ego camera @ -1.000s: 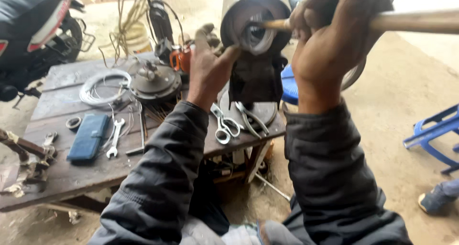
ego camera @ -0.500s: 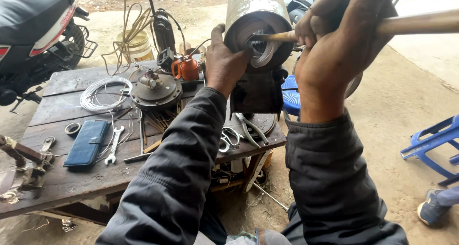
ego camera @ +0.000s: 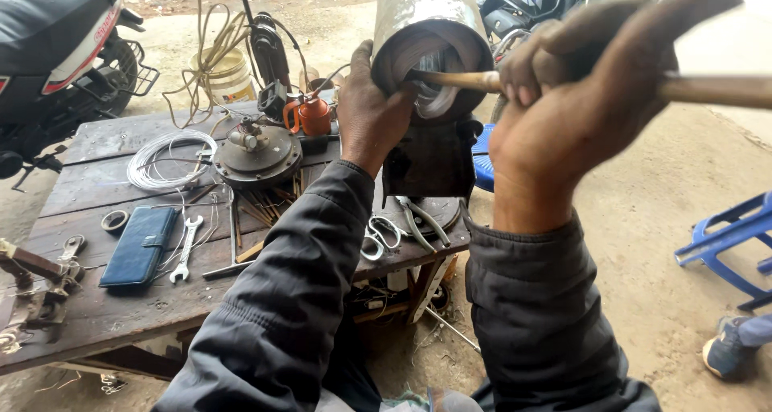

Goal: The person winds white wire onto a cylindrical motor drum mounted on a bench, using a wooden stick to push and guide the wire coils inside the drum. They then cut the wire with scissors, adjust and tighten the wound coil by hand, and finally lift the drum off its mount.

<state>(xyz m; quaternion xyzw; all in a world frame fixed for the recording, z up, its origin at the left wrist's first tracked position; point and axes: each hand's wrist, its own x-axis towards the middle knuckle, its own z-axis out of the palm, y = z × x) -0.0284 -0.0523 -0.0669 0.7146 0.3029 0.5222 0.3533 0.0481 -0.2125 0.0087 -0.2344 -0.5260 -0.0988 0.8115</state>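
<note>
A grey metal cylinder [ego camera: 422,10] stands tilted toward me at the top middle, its open end showing shiny windings inside. My left hand [ego camera: 371,110] grips the rim of that open end on its left side. My right hand [ego camera: 595,98] is closed around a long wooden rod [ego camera: 462,80] whose tip pokes into the cylinder's mouth. The rod runs off to the right past my fist. Both arms wear dark grey jacket sleeves.
A worn wooden table [ego camera: 104,307] holds a wire coil [ego camera: 165,159], round metal motor cover [ego camera: 256,156], orange oil can [ego camera: 310,114], blue wallet [ego camera: 141,245], spanner [ego camera: 185,249] and scissors [ego camera: 378,237]. A scooter [ego camera: 56,50] stands at left. A blue chair [ego camera: 724,247] and someone's shoe [ego camera: 728,356] are right.
My left hand rose from the table side up onto the cylinder's rim. The rod tip went deeper into the cylinder's mouth, and the view drew closer.
</note>
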